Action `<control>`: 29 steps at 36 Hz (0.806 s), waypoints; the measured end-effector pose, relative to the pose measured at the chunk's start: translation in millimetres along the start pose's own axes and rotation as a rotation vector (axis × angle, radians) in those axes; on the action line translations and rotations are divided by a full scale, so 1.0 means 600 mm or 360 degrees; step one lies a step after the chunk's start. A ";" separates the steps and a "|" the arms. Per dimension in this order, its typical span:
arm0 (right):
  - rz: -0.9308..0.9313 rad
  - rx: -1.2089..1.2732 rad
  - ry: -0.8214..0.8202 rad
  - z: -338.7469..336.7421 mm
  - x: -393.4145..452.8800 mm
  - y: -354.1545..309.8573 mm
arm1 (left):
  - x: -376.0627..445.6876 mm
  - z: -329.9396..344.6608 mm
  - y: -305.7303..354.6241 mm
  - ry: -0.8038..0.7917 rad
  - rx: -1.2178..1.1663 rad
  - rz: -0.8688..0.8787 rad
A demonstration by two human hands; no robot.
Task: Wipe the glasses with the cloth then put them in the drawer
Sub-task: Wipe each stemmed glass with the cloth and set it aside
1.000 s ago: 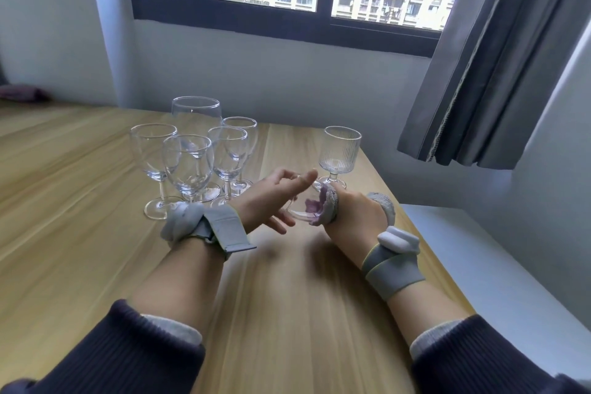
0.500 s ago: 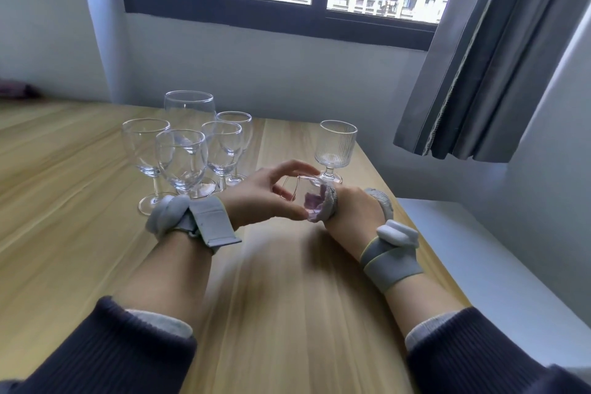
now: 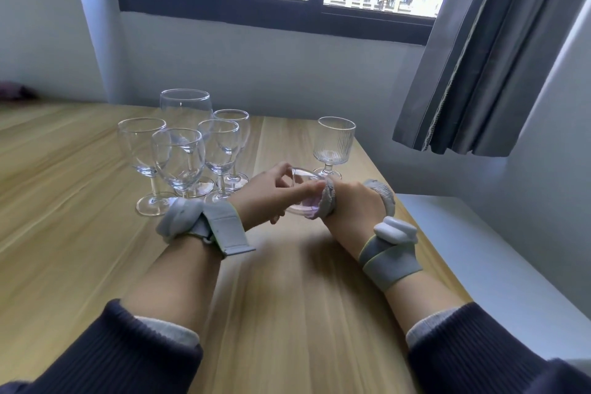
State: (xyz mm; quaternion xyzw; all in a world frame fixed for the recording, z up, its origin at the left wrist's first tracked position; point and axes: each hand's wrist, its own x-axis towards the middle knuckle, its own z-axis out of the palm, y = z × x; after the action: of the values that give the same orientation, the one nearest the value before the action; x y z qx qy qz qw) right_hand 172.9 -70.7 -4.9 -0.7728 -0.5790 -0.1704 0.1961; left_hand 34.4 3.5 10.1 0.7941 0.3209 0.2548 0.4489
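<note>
A small clear glass (image 3: 303,192) lies on its side between my hands, just above the wooden table (image 3: 287,297). My left hand (image 3: 268,198) pinches its rim with thumb and fingers curled round it. My right hand (image 3: 355,208) holds a grey and purple cloth (image 3: 326,201) pushed into the glass mouth; its fingers are hidden behind the cloth. Several stemmed wine glasses (image 3: 182,157) stand upright in a cluster to the left. A ribbed stemmed glass (image 3: 334,144) stands just behind my hands. No drawer is in view.
The table's right edge runs close beside my right wrist, with a white ledge (image 3: 479,249) below it. A grey curtain (image 3: 499,51) hangs at the upper right under the window. A dark object (image 3: 14,91) lies at the far left.
My left hand's fingers have closed round the glass and turned it. Both hands stay in the same spot on the table.
</note>
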 end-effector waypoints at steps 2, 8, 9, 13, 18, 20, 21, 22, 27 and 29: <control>0.0007 0.0026 0.0032 0.003 0.000 0.002 | -0.003 -0.006 0.003 -0.0029 0.0022 0.0062; -0.0017 0.0076 0.0070 0.007 0.001 0.007 | -0.007 -0.011 -0.001 -0.0056 0.0079 0.0239; -0.0021 0.0071 0.0088 0.007 0.001 0.009 | -0.008 -0.011 -0.001 -0.0064 0.0056 0.0247; -0.0017 0.0060 0.0141 0.012 0.003 0.011 | -0.009 -0.009 0.000 -0.0070 -0.0023 0.0277; 0.0002 0.0106 0.0084 0.012 0.004 0.011 | -0.009 0.003 0.006 -0.0032 -0.0088 0.0265; 0.0002 0.0072 0.0062 0.012 0.004 0.009 | -0.005 0.007 0.012 -0.0063 -0.0216 0.0114; -0.0009 0.0057 0.0072 0.013 0.004 0.009 | -0.004 0.008 0.014 -0.0065 -0.0246 0.0024; -0.0020 0.0048 0.0091 0.014 0.005 0.009 | -0.003 0.009 0.013 -0.0046 -0.0211 -0.0029; -0.0055 0.0068 0.0098 0.012 0.003 0.009 | -0.001 0.013 -0.003 0.0213 0.0006 0.0051; -0.0076 0.0081 0.0156 0.012 0.004 0.012 | 0.006 0.017 -0.007 0.0233 -0.0119 0.0107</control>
State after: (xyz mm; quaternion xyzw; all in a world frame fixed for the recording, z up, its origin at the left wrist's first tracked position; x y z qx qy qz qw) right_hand 181.0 -66.8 -10.9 -0.7444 -0.5911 -0.1978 0.2396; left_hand 42.6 1.9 2.0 0.7664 0.3162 0.3388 0.4448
